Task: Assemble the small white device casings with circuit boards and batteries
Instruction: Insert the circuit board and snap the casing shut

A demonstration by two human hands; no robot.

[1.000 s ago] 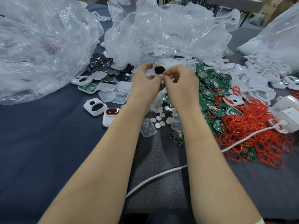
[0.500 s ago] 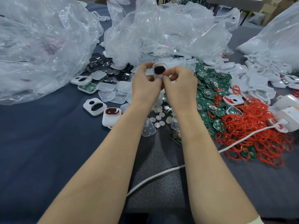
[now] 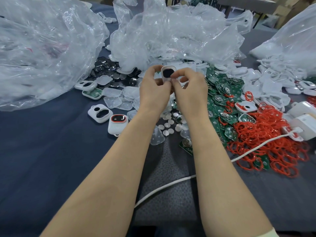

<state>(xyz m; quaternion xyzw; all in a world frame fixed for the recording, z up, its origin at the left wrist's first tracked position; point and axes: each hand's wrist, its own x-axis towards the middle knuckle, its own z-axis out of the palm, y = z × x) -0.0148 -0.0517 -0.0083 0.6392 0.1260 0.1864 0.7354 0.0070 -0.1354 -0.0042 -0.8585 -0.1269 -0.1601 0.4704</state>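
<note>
Your left hand [image 3: 154, 90] and right hand [image 3: 190, 89] still pinch the white casing [image 3: 168, 73] at twelve o'clock, barely shifted since a second ago.

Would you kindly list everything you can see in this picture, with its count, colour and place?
held casing: one, white with dark oval, raised above the heaps.
circuit boards: many, green, heap right of centre.
rings: many, red, heap at right.
round discs: several, silvery, under the wrists.
oval parts: many, black, back left of centre.
clear covers: several, translucent, left of centre.
ringed casing: one, white with red ring, beside left forearm.
casing frame: one, white, left of ringed casing.
casing shells: many, white, back right.
plastic bags: three, clear, along the back.
cable: one, white, runs rightward from between the forearms.
left grip: one bare hand, holds held casing.
right grip: one bare hand, pinches held casing.
</note>
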